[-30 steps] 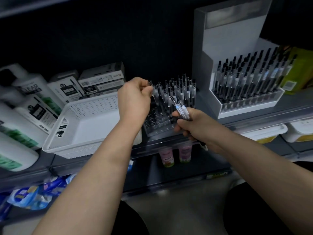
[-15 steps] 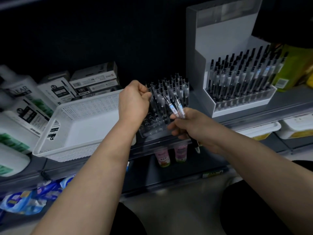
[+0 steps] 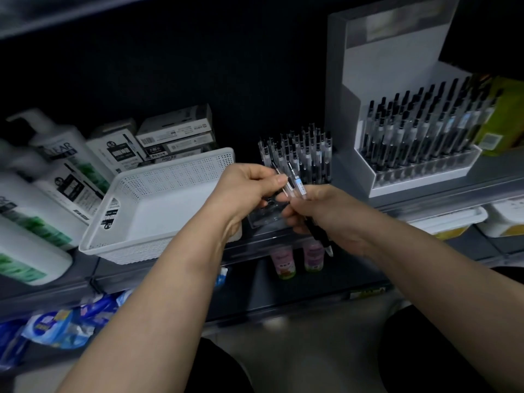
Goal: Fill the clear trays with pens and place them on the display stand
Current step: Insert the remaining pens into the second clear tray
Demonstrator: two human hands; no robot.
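A clear tray (image 3: 265,218) stands on the shelf edge in the middle, its back rows filled with upright black pens (image 3: 307,156) and its front holes bare. My right hand (image 3: 320,211) grips a small bundle of pens (image 3: 297,184) just in front of the tray. My left hand (image 3: 246,188) pinches the top of one pen in that bundle. To the right, a white display stand (image 3: 397,80) holds another clear tray (image 3: 419,177) packed with pens.
A white perforated basket (image 3: 158,205) sits left of the tray. Pen boxes (image 3: 173,134) and white pump bottles (image 3: 42,177) fill the far left. Small bottles (image 3: 283,263) stand on the lower shelf. White tubs (image 3: 453,219) sit under the stand.
My left hand came away from the pens standing in the tray and down to the bundle in my right hand, where it now pinches a pen. The camera shifted slightly.
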